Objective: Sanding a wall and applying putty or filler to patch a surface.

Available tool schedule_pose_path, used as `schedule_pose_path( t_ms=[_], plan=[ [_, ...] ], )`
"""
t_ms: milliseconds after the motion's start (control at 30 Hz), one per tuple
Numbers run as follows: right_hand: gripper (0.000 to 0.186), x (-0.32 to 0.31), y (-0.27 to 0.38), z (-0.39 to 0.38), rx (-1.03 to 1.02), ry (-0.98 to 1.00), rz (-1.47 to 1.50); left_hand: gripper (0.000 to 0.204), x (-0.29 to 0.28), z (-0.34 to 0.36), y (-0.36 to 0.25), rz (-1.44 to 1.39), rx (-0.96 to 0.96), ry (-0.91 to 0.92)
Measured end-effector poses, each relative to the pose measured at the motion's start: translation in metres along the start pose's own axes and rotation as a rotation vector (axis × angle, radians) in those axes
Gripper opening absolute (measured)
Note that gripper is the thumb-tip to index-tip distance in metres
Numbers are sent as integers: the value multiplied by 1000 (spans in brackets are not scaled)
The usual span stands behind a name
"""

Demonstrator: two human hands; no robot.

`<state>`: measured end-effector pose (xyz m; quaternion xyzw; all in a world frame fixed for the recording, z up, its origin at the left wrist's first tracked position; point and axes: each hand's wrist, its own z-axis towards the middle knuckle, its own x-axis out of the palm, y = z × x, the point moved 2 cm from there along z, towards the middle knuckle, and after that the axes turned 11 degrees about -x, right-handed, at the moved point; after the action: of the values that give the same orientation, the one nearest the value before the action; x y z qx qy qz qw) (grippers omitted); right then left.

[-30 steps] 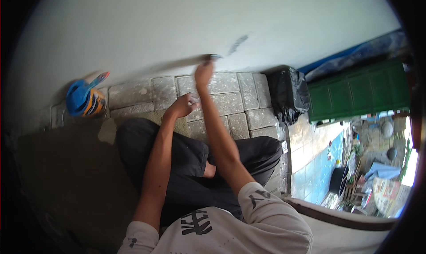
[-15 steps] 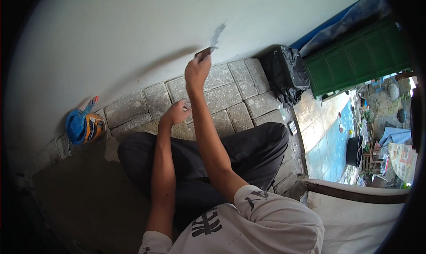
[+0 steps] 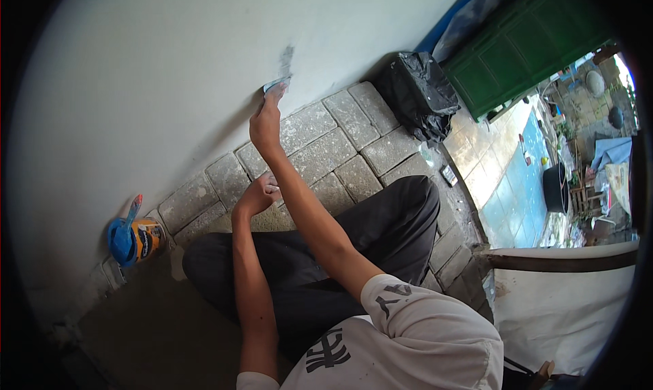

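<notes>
My right hand (image 3: 266,121) reaches forward to the white wall (image 3: 170,63) and grips a thin flat piece (image 3: 272,85), dark in its lower part with a pale bluish edge; its exact kind is unclear. The piece lies against the wall just below a grey smudge (image 3: 286,58). My left hand (image 3: 258,195) hovers over the paving near my crossed legs, its fingers loosely curled, their tips whitish, with nothing visible in them. Off to the left, a paint tub (image 3: 144,240), orange with blue paint over it, stands by the wall. A paintbrush (image 3: 132,209) with a red-tipped handle leans up from it.
Grey paving blocks (image 3: 320,152) run along the wall's foot. On the right are a black plastic-wrapped box (image 3: 418,94), a green panelled piece (image 3: 524,50) and a small pack (image 3: 449,175) on the ground. Farther right stands a black tub (image 3: 556,188) among clutter.
The view has turned, so the wall and smudge appear farther left. My right hand has tilted the flat piece, showing its pale edge; it remains by the smudge. My left hand stays low, fingers curled.
</notes>
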<state>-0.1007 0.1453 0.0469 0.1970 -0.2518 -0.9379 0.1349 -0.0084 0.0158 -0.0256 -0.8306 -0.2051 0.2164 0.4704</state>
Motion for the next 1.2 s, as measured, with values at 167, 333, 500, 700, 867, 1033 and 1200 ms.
schedule_pose_path(
  t_ms=[167,333,500,700,867,1033,1200],
  plan=[
    [47,-2,-15,12,381,6,230,59,3,-1,-7,8,-23,41],
    [44,-12,12,13,458,-14,233,57,-6,-9,7,36,-52,-5],
    [43,-18,-17,17,468,16,259,45,11,-6,-27,36,-57,68],
    [32,-18,12,32,522,-4,359,51,6,-11,-22,65,-3,29],
    [57,-8,-7,24,323,19,216,44,10,-22,-56,116,-47,-62],
    [57,-17,35,28,-128,-174,-31,41,-2,-27,-42,183,-98,-149],
    [59,-13,8,26,220,-5,183,44,4,-11,-32,29,79,-77]
  ],
)
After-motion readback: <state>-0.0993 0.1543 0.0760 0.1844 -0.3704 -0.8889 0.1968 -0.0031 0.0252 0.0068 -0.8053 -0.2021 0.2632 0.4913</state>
